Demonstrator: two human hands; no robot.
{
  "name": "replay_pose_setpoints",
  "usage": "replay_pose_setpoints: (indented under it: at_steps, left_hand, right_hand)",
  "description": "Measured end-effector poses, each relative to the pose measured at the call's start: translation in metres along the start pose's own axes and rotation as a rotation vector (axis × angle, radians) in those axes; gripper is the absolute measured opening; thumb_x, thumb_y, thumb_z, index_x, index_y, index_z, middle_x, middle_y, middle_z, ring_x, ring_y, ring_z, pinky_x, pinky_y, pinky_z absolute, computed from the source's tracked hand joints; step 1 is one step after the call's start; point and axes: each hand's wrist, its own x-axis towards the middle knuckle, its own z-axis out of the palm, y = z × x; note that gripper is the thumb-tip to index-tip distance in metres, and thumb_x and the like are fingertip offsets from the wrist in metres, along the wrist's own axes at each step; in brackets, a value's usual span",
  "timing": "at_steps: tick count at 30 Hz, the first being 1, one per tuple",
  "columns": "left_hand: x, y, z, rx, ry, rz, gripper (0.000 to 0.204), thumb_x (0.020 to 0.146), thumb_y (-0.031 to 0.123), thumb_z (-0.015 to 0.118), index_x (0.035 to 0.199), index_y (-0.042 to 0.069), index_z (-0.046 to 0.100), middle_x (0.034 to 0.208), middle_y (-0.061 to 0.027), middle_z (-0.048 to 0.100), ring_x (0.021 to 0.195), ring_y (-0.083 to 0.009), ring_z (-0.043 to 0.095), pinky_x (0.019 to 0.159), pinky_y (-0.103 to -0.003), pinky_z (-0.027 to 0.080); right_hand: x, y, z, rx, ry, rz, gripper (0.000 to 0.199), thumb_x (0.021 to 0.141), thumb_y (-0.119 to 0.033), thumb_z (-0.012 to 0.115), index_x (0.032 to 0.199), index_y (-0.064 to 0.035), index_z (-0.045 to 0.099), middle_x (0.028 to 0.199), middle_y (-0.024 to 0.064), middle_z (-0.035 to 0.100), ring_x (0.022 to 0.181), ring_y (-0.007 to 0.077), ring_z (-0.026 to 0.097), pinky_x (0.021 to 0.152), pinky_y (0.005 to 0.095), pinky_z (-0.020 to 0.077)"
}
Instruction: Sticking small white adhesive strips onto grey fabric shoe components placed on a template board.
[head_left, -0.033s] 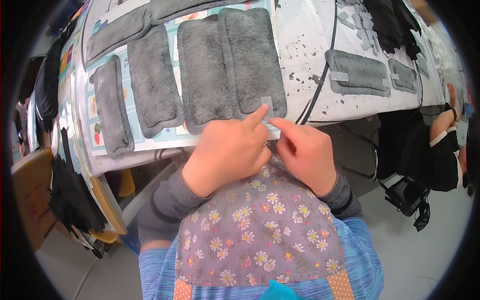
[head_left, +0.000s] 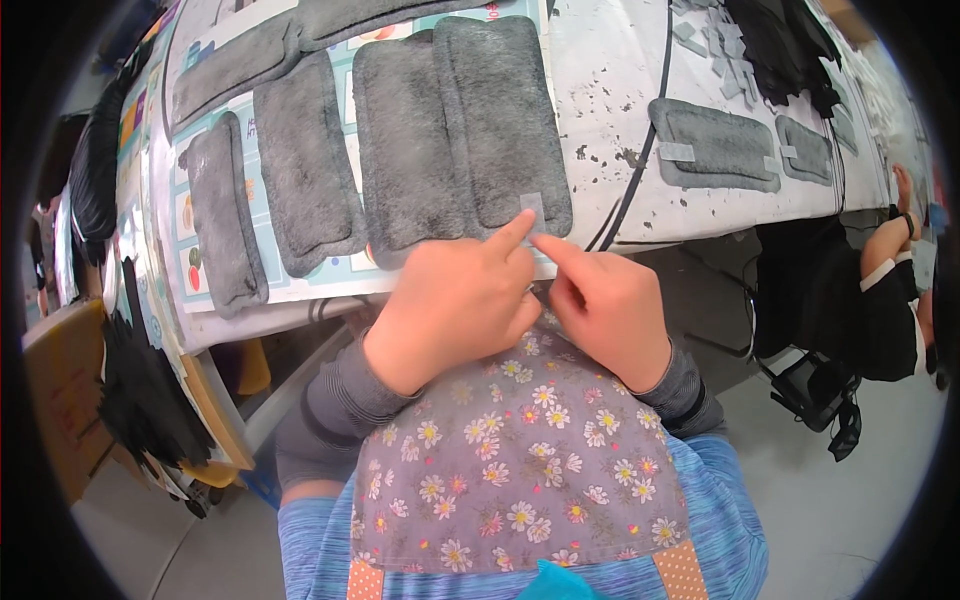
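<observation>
Under my hands, at the table's near edge, lies the grey plush pad (head_left: 500, 110), a long rounded rectangle with a stitched border. A small translucent patch (head_left: 531, 203) sits on its near end. My left hand (head_left: 455, 300) rests its index fingertip on the patch, with the other fingers curled under and the thumb hidden. From the right, my right hand (head_left: 605, 310) brings its bent index fingertip to the pad's near edge, close beside the left fingertip. Its remaining fingers are curled in. Whatever either hand pinches is hidden or too small to make out.
More grey pads (head_left: 305, 165) lie to the left on a printed sheet (head_left: 290, 290). Two smaller pads with patches (head_left: 715, 145) are at the right, beyond a black cable (head_left: 640, 170). Grey scraps and black fabric (head_left: 785, 50) lie farther back. Another person's arm (head_left: 885, 245) shows at far right.
My right hand has shifted very slightly left, and the pad under my fingers has moved a touch the same way. My left hand stays in place.
</observation>
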Motion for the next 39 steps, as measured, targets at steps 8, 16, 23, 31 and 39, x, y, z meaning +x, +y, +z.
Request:
replay_pose_setpoints:
  at_steps: [8, 16, 23, 31, 39]
  left_hand:
    - [0.005, 0.001, -0.003, 0.011, 0.002, -0.012, 0.017, 0.071, 0.017, 0.063, 0.068, 0.003, 0.055, 0.119, -0.0114, 0.068, 0.060, -0.0260, 0.063, 0.056, -0.037, 0.051]
    - [0.012, 0.003, 0.003, 0.034, 0.035, -0.010, 0.015, 0.073, 0.017, 0.062, 0.075, 0.003, 0.057, 0.119, -0.0127, 0.067, 0.062, -0.0265, 0.064, 0.057, -0.037, 0.052]
    - [0.012, 0.000, -0.006, -0.116, 0.167, -0.014, 0.012, 0.080, 0.014, 0.063, 0.085, 0.003, 0.061, 0.109, -0.0133, 0.068, 0.065, -0.0288, 0.065, 0.057, -0.037, 0.051]
    - [-0.018, 0.015, -0.013, -0.651, 0.335, -0.278, 0.012, 0.088, 0.013, 0.068, 0.091, 0.002, 0.064, 0.074, -0.0115, 0.063, 0.059, -0.0245, 0.059, 0.056, -0.034, 0.044]
    - [-0.027, 0.008, -0.016, -0.452, 0.461, -0.117, 0.011, 0.079, 0.011, 0.075, 0.088, 0.008, 0.069, 0.063, -0.0076, 0.055, 0.054, -0.0243, 0.054, 0.050, -0.035, 0.040]
  right_hand:
    - [0.000, 0.002, 0.005, -0.131, -0.101, -0.035, 0.041, 0.078, -0.009, 0.064, 0.119, -0.0047, 0.063, 0.065, 0.0054, 0.060, 0.060, 0.0221, 0.061, 0.053, 0.0360, 0.0488]
    - [0.002, -0.003, -0.001, -0.195, -0.193, -0.071, 0.042, 0.077, -0.013, 0.067, 0.117, -0.0003, 0.064, 0.064, 0.0068, 0.061, 0.061, 0.0224, 0.062, 0.050, 0.0357, 0.0472]
    - [0.006, 0.006, -0.003, 0.065, -0.063, -0.054, 0.032, 0.082, -0.011, 0.067, 0.113, -0.0027, 0.065, 0.072, 0.0075, 0.064, 0.058, 0.0194, 0.061, 0.052, 0.0335, 0.0470]
    - [0.015, -0.012, -0.012, 0.964, -0.036, 0.142, 0.020, 0.081, -0.003, 0.074, 0.099, -0.0016, 0.065, 0.091, 0.0058, 0.065, 0.083, 0.0124, 0.061, 0.074, 0.0263, 0.0486]
    - [0.046, -0.016, -0.024, 0.913, -0.153, 0.014, 0.010, 0.085, 0.000, 0.069, 0.094, -0.0005, 0.066, 0.089, 0.0050, 0.066, 0.083, 0.0129, 0.062, 0.074, 0.0265, 0.0488]
